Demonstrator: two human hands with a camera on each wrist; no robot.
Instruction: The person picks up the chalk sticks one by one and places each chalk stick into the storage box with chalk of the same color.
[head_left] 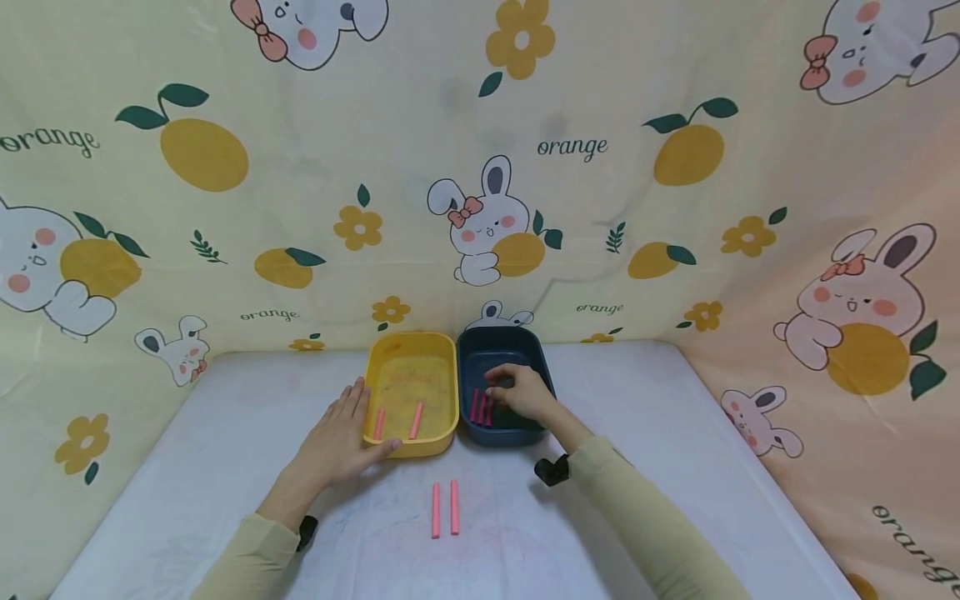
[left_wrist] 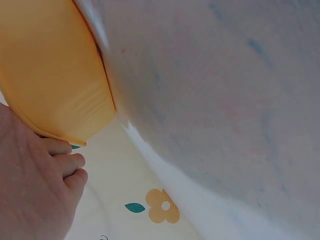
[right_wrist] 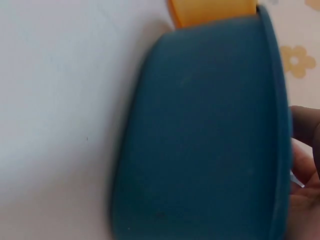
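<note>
Sticks (head_left: 453, 507) lie in three places: two pale pink ones side by side, slightly apart, on the white table (head_left: 637, 400), two more in the yellow tub (head_left: 412, 367), and three deeper pink ones at the left of the blue tub (head_left: 504, 437). The right hand (head_left: 527, 393) reaches over into the blue tub, thumb and fingers bent, just beside the rightmost of those three; whether it has hold of that stick I cannot tell, and the right wrist view hides the fingertips behind the tub's rim. The left hand (head_left: 337, 433) rests along the near left corner of the yellow tub, fingers straight and thumb by the front rim, with no stick in it, seemingly steadying the tub. The step in hand looks like placing or arranging a stick in the blue tub, the shades apparently kept apart. From there, the next move would call for the right fingers to part cleanly, leave the row undisturbed, and turn to the pale pair on the table. Beyond the tubs, a printed cloth (head_left: 420, 125) hangs as a backdrop.
</note>
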